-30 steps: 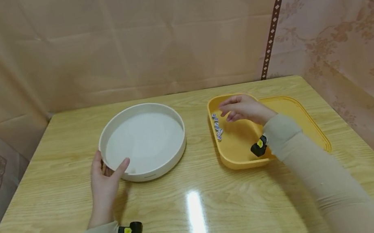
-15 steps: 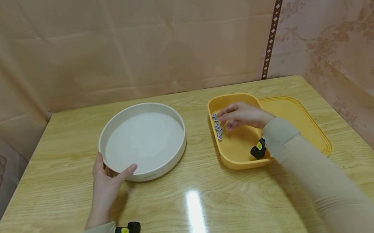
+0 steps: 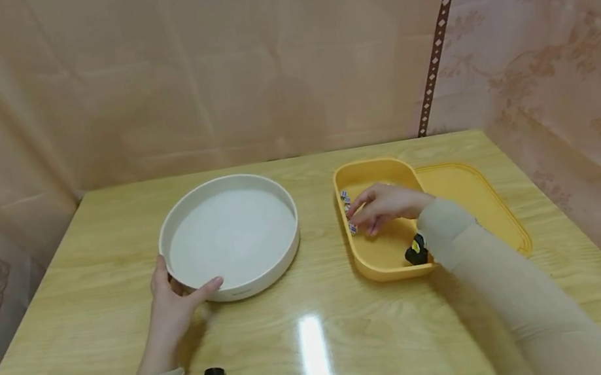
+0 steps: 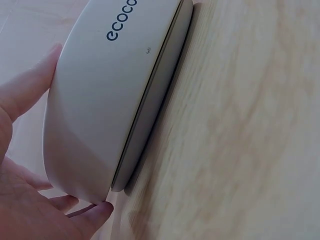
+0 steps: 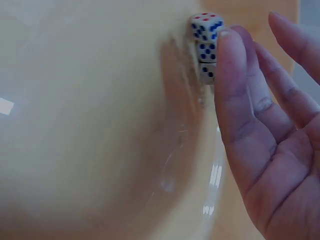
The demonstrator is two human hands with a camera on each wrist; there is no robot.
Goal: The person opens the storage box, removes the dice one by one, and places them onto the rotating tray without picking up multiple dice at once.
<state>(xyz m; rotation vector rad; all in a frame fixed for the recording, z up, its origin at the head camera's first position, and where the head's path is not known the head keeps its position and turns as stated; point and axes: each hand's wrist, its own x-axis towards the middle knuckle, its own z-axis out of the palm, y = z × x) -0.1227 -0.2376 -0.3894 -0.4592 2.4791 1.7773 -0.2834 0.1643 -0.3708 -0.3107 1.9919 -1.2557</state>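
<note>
My left hand (image 3: 168, 309) grips the near left side of a round white tray (image 3: 283, 263), thumb at the rim and fingertips low on the wall. Dark lettering shows on this wall in the left wrist view, with a narrow gap above its base. My right hand (image 3: 389, 202) reaches into a yellow rectangular bin (image 3: 392, 273), fingertips at several small dice (image 3: 345, 197) along its left wall. Up close, three white dice (image 5: 207, 51) with blue and red dots line up beside the thumb, partly hidden by it. No die shows between the fingers.
A flat yellow lid (image 3: 473, 205) lies to the right of the bin, partly hidden by the right arm. Both stand on a wood-grain table (image 3: 270, 365). Draped cloth (image 3: 233, 72) hangs behind the table and at both sides.
My right hand has moved nearer and down onto the dice along the bin's left wall. The left thumb has slid a little to the right along the tray's rim.
</note>
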